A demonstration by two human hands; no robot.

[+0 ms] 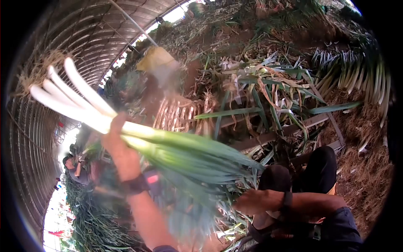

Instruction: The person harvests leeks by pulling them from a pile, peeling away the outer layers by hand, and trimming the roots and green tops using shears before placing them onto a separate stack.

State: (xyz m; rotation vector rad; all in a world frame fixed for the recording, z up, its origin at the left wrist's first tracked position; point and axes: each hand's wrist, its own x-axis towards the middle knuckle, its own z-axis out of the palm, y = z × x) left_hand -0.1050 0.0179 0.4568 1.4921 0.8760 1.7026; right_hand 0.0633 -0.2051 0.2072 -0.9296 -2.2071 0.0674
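My left hand (119, 145) is wrapped round a bunch of large green onions (172, 145) at the place where the white stalks turn green. The bunch is raised and slanted, with several white stalks and their bushy roots at the upper left. Its green leaves fan down to the right. Near the leaf ends, in front of my knees, is my right hand (260, 200). Its fingers are curled closed, and what they hold, if anything, is hidden.
Loose leaves lie over a metal frame (285, 131) before me. Trimmed onions (178, 112) lie beyond it, and a rooted row (357, 77) at right. Leaves are heaped (100, 214) at lower left. Another person (77, 170) works at far left, under a curved roof (79, 35).
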